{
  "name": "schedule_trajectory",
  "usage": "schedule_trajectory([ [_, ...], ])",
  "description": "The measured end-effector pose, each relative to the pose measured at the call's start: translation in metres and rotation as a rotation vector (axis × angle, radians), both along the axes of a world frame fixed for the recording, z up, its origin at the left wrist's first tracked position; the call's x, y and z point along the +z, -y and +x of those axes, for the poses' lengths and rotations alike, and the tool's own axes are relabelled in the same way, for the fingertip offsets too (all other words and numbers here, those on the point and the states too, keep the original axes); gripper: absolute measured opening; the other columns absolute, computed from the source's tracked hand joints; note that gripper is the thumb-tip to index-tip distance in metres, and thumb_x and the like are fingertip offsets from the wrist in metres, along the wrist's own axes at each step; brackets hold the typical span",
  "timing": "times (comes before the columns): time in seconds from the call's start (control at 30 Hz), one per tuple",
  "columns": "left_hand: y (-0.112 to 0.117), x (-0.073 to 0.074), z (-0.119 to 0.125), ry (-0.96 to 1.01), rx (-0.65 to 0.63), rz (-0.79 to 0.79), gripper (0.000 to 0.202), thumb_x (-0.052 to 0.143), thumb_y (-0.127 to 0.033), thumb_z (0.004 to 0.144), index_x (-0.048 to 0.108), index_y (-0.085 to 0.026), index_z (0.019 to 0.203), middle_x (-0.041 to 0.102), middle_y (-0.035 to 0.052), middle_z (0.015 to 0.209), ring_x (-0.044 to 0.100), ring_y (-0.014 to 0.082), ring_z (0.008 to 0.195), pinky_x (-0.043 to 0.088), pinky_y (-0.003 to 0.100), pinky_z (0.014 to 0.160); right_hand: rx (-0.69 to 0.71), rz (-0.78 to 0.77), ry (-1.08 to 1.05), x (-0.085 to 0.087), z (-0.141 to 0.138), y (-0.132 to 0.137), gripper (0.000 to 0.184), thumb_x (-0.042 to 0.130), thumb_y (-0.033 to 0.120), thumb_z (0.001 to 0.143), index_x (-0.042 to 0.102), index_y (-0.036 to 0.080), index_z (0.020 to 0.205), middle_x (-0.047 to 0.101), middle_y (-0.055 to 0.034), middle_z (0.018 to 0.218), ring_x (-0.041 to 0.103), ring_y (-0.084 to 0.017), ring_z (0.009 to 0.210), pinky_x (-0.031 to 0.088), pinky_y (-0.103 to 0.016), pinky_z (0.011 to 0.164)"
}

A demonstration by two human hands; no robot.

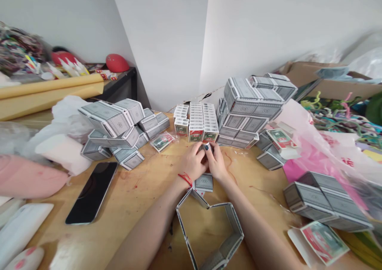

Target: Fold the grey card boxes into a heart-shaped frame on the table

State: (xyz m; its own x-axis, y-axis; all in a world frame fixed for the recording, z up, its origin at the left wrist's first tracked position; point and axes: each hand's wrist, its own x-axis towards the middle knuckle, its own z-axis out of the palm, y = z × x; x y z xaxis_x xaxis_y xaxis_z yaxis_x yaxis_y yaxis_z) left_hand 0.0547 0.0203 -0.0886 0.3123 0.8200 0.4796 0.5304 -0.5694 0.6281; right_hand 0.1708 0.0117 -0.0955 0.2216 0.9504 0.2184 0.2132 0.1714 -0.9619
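Observation:
My left hand [193, 160], with a red string bracelet at its wrist, and my right hand [217, 163] meet over the middle of the table. Their fingers are curled together, and what they pinch is hidden between them. Just below the hands lie playing cards [204, 181], one back up with a grey pattern. Between my forearms stands an open ring of folded playing cards [233, 218], shaped roughly like a heart. Past my fingertips, rows of playing card boxes [196, 120] stand packed close together.
Folded-card blocks are stacked at left [107, 118] and right [250, 98]. A phone [92, 193] lies at left, near a loose card pack [162, 141]. Opened card boxes [324, 242] and a pink plastic bag [304, 162] are at right. A wall [167, 43] rises behind.

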Motion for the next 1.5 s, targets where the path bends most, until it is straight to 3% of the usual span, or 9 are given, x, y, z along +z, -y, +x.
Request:
schedule_trajectory([
  [0.23,0.000,0.003,0.001,-0.103,0.036,0.147,0.021,0.055,-0.024,0.075,0.061,-0.019,0.094,0.053,0.0102,0.118,0.052,0.0251,0.109,0.045,0.038,0.092,0.130,-0.011,0.012,0.003,0.001,0.004,0.041,0.036,0.046,0.087,0.044,0.021,0.118,0.051,-0.0079,0.117,0.045,-0.020,0.112,0.031,-0.037,0.099],
  [0.43,-0.001,0.001,0.001,-0.144,0.060,0.243,0.017,0.057,-0.021,0.072,0.062,-0.018,0.088,0.055,0.0090,0.116,0.053,0.0226,0.107,0.047,0.035,0.091,0.139,-0.048,0.002,0.000,0.004,0.003,0.045,0.036,0.046,0.086,0.042,0.023,0.124,0.045,-0.0063,0.128,0.037,-0.022,0.121,0.025,-0.038,0.104],
  [0.67,-0.002,0.002,-0.002,-0.106,0.025,0.308,0.017,0.057,-0.019,0.071,0.064,-0.018,0.087,0.055,0.0087,0.118,0.053,0.0220,0.108,0.045,0.035,0.093,0.214,-0.056,-0.238,0.010,0.010,0.003,0.032,0.055,0.041,0.077,0.051,0.025,0.105,0.057,-0.0017,0.108,0.051,-0.019,0.102,0.039,-0.031,0.091],
  [0.77,-0.003,0.005,-0.002,-0.075,-0.021,0.317,0.017,0.058,-0.017,0.069,0.064,-0.019,0.085,0.057,0.0078,0.118,0.051,0.0229,0.111,0.042,0.038,0.096,0.297,-0.122,-0.459,0.010,0.012,0.003,0.029,0.061,0.037,0.073,0.051,0.026,0.099,0.062,0.0005,0.095,0.057,-0.015,0.084,0.044,-0.026,0.076],
  [0.9,-0.002,0.008,-0.002,-0.041,-0.042,0.313,0.022,0.057,-0.017,0.070,0.063,-0.018,0.091,0.058,0.0080,0.116,0.052,0.0220,0.109,0.043,0.037,0.095,0.362,-0.220,-0.658,0.007,0.009,0.003,0.030,0.065,0.035,0.071,0.049,0.026,0.094,0.062,0.0037,0.076,0.056,-0.011,0.063,0.043,-0.021,0.057],
  [1.23,0.000,0.011,-0.004,-0.041,-0.057,0.229,0.026,0.054,-0.017,0.070,0.060,-0.016,0.095,0.053,0.0098,0.118,0.049,0.0229,0.112,0.042,0.038,0.096,0.250,-0.227,-0.570,0.010,0.002,0.003,0.038,0.067,0.039,0.067,0.049,0.023,0.095,0.058,0.0060,0.062,0.052,-0.009,0.050,0.040,-0.020,0.048],
  [1.4,0.003,0.019,-0.006,0.024,-0.084,0.139,0.012,0.056,-0.014,0.064,0.058,-0.016,0.076,0.047,0.0090,0.123,0.037,0.0268,0.121,0.033,0.044,0.102,0.127,-0.162,-0.588,0.013,0.001,0.003,0.038,0.067,0.038,0.068,0.048,0.024,0.098,0.059,0.0049,0.066,0.054,-0.010,0.054,0.043,-0.022,0.051],
  [1.5,0.001,0.016,-0.006,0.182,0.027,0.026,0.005,0.054,-0.016,0.069,0.058,-0.017,0.072,0.052,0.0081,0.108,0.045,0.0246,0.110,0.037,0.043,0.096,0.042,-0.076,-0.492,0.014,0.002,0.002,0.042,0.068,0.036,0.067,0.046,0.024,0.101,0.062,0.0018,0.075,0.057,-0.013,0.061,0.047,-0.025,0.056],
])
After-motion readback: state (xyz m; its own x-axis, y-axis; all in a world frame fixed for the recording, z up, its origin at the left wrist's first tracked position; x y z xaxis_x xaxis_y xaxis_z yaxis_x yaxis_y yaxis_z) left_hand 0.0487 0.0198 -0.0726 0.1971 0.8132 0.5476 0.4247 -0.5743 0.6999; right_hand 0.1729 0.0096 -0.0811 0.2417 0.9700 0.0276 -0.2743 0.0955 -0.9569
